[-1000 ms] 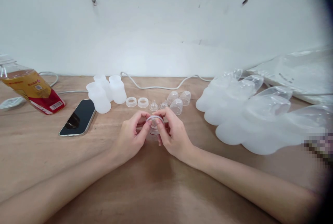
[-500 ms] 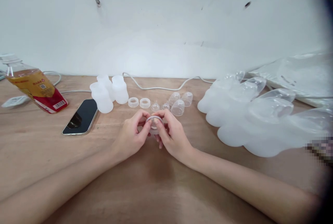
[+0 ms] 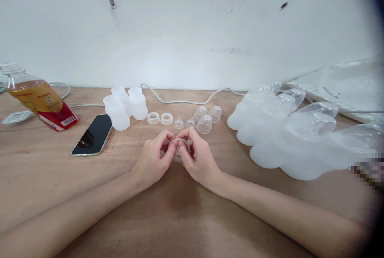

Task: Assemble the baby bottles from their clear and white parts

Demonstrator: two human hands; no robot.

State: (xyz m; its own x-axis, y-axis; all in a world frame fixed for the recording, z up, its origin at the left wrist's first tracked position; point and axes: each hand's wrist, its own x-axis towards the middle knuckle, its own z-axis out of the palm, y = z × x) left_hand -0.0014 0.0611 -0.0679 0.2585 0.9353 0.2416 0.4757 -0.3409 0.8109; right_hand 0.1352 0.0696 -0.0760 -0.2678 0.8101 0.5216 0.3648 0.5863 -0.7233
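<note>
The left hand (image 3: pixel 153 160) and right hand (image 3: pixel 202 161) held the clear round piece (image 3: pixel 177 158) in opposed grips, likely to steady it under both thumbs.

Wood bench (image 3: pixel 180 230): grey cable (image 3: pixel 180 102) along far edge, plastic bag (image 3: pixel 345 86) toward far right corner, capped frosted bottles (image 3: pixel 279 134) beside it. Left to right, short of far edge: drink bottle (image 3: pixel 48 104), phone (image 3: pixel 93 136), three white bottles (image 3: pixel 120 112), two rings (image 3: pixel 153 118), two clear teats (image 3: pixel 179 123), three clear caps (image 3: pixel 204 124).
</note>
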